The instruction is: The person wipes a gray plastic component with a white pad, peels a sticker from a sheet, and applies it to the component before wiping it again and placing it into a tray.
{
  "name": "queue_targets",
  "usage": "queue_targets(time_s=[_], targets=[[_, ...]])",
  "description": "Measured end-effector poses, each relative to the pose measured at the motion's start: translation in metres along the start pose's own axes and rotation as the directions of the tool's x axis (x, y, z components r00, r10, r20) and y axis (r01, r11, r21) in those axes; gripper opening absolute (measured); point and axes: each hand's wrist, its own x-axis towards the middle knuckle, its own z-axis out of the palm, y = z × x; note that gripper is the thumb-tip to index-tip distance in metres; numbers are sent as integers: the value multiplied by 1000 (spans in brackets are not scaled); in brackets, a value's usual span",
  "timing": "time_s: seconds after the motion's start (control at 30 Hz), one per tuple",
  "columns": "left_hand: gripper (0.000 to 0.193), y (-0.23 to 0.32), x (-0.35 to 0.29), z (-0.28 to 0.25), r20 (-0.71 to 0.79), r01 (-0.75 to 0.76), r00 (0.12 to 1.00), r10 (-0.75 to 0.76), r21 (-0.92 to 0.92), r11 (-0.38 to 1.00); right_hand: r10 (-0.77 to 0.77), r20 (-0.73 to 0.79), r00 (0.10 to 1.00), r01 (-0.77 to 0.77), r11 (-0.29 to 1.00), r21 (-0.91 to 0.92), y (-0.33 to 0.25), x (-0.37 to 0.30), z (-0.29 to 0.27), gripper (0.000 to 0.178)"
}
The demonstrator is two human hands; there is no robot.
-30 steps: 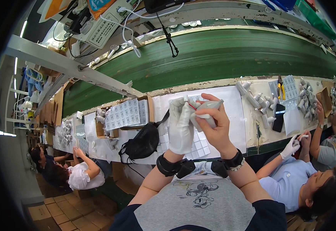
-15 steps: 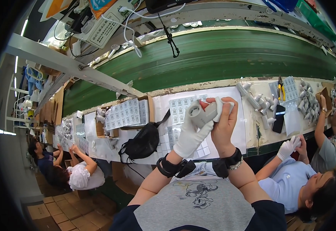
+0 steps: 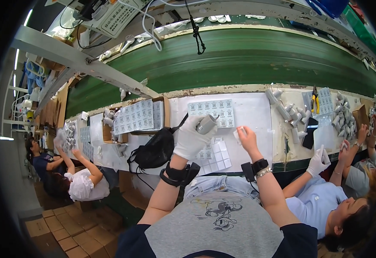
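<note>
gadget (image 3: 206,125) looks like smooth grey plastic, glove (image 3: 188,144) is matt white cloth, bag (image 3: 155,150) black fabric, belt (image 3: 239,64) smooth and kinda shiny, phone (image 3: 310,134) pretty glossy

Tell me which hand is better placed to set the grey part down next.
Left hand, most likely: gloved, it holds the grey part. The right hand is apart from that part, and its fingers seem to pinch something small and white.

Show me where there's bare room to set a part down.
Bare: white paper beyond the right hand, between the label sheet and gray parts; also the green belt. Crowded: rightward, with those parts, pliers and phone; leftward, with the black bag and cardboard box.
</note>
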Motion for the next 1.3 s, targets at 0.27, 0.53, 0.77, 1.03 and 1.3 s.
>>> queue_targets(time_s=[0.27, 0.53, 0.77, 1.03, 1.3], targets=[[57, -8, -20, 3, 47, 27, 999, -26, -22, 999, -389, -232, 892, 228, 828, -512, -24, -17, 9, 43], [63, -11, -19, -2, 73, -123, 989, 126, -42, 991, -426, 214, 879, 285, 830, 480, -144, -26, 0, 40], [64, -19, -32, -2, -170, -95, 984, 61, -198, 976, -358, 280, 891, 107, 764, 637, -155, -33, 4, 32], [47, -56, -47, 8, 63, 175, 984, -164, -406, 897, -159, 230, 960, -36, 745, 666, -144, -41, 41, 27], [37, -121, -68, -10, 153, 389, 909, -388, -647, 656, 236, 179, 955, -269, 943, 194, -30, -23, 87, 30]])
